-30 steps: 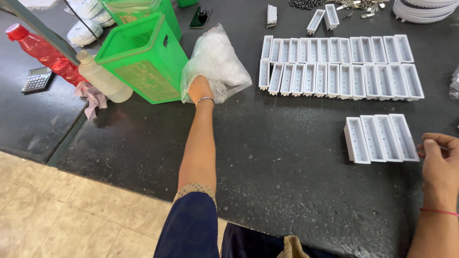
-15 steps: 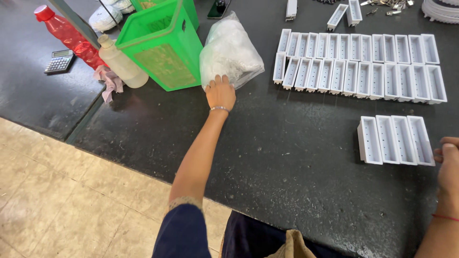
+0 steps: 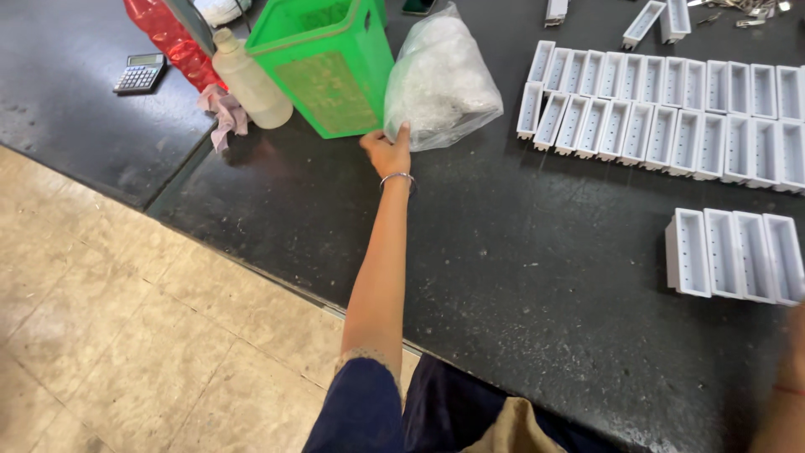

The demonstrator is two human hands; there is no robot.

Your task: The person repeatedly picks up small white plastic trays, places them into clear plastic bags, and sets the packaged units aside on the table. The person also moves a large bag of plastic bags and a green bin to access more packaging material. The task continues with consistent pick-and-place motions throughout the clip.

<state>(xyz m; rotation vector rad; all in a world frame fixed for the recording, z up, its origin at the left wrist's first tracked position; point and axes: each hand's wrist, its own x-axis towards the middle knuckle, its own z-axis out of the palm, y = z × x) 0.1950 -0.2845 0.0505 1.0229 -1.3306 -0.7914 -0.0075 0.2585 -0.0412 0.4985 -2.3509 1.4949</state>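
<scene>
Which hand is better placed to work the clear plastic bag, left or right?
Left. The left hand is already at the clear plastic bag, fingertips on its lower edge beside the green basket. The right hand sits at the frame's edge, near the white trays.

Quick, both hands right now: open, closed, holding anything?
Left hand: fingers curled at the edge of the clear plastic bag; a firm grip cannot be told.
Right hand: only a sliver at the frame edge; cannot be told.
</scene>
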